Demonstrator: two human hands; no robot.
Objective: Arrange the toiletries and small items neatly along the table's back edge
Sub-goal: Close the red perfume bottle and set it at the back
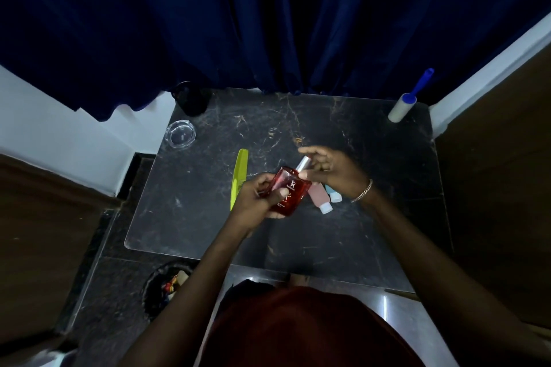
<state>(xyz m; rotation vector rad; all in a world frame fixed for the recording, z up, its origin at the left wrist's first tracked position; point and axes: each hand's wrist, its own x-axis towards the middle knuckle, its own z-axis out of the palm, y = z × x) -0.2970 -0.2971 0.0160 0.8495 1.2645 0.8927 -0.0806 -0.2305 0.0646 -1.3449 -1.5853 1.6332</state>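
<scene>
Over the middle of the dark marble table (pixel 208 232) I hold a red perfume bottle (pixel 290 188) tilted. My left hand (pixel 258 198) grips its body. My right hand (pixel 334 170) pinches its silver cap (pixel 303 163). Below the bottle, on the table, lie a small pink bottle (pixel 319 198) and a small blue bottle (pixel 333 194), both with white caps and partly hidden by my hands. A lime green comb (pixel 239 177) lies flat to the left. A lint roller (pixel 407 103) with a blue handle stands at the back right corner.
A clear glass dish (pixel 181 133) sits near the back left edge, with a dark round object (pixel 192 98) behind it. A dark blue curtain (pixel 268 24) hangs over the back edge. A bin (pixel 167 286) stands on the floor at front left. Wooden panels flank the table.
</scene>
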